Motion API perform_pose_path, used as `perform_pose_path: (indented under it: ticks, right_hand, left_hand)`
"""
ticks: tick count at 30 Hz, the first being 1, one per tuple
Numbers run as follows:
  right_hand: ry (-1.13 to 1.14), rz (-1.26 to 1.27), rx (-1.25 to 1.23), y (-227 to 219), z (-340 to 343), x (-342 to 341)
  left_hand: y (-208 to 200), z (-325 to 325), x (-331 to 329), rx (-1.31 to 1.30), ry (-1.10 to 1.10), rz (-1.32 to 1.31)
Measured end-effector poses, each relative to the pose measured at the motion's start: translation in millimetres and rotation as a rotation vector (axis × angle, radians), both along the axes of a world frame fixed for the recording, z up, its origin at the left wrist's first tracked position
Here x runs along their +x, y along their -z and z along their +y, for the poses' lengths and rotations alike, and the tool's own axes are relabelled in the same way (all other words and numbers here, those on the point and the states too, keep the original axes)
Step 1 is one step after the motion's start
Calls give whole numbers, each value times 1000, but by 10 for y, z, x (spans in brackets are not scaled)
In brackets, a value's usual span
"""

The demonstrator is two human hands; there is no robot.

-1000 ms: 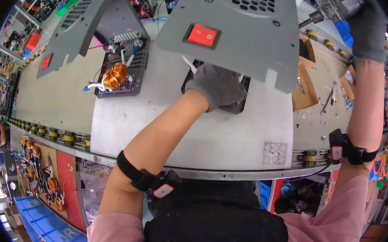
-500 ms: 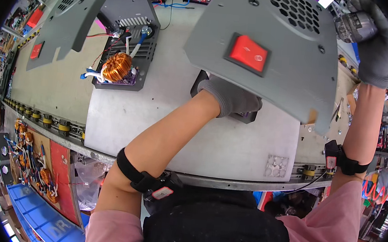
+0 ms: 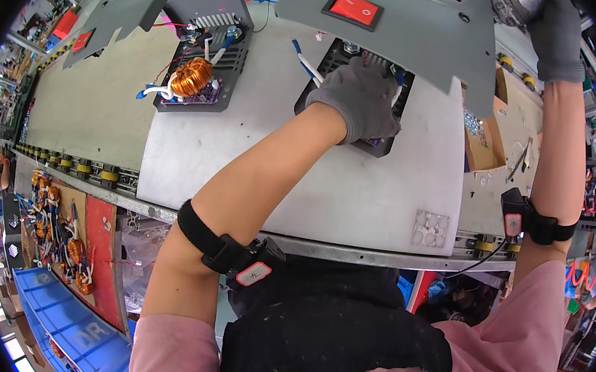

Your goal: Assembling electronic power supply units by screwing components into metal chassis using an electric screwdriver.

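Note:
My left hand (image 3: 363,100), in a grey glove, reaches over a dark slotted base (image 3: 380,148) under a tilted grey panel. Its fingers curl down, and what they grip is hidden. White cables with blue ends (image 3: 308,65) stick out beside it. The grey panel (image 3: 426,44) carries a red rocker switch (image 3: 356,8) and a honeycomb vent. At the upper right, my gloved right hand (image 3: 557,40) is closed around a power screwdriver (image 3: 517,6), partly cut off by the frame's edge. Nothing shows of the screwdriver's tip.
To the left stands a similar unit with a copper coil (image 3: 191,77) and its own grey panel (image 3: 124,15). A cardboard box (image 3: 487,143) of small parts lies right of the white work board (image 3: 242,173). Rollers (image 3: 109,176) line the bench's front edge; a blue crate (image 3: 76,330) stands below.
The grey panel has shifted up and away, uncovering more of the base and my left hand. My right hand and the screwdriver have moved up and slightly left.

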State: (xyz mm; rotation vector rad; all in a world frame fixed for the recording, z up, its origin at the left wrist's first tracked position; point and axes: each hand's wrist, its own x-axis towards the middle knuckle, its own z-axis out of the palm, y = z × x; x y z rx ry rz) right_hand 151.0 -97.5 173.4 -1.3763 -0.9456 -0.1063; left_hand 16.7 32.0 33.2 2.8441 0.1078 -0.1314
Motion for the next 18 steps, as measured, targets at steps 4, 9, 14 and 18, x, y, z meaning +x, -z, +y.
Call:
perform_pose_path:
  ticks: [4, 9, 14, 18]
  right_hand:
    - [-34, 56, 28, 35, -238, -211]
    - [0, -50, 66, 92, -423, -321]
    - [-303, -33, -66, -42, -644, -106]
    - [-601, -23, -166, -133, -751, 145]
  left_hand:
    - [-203, 54, -214, -71, 36, 196]
    - [106, 225, -161, -225, -174, -423]
    - [270, 97, 333, -568, -168, -386]
    - [369, 210, 558, -891, -204, -367]
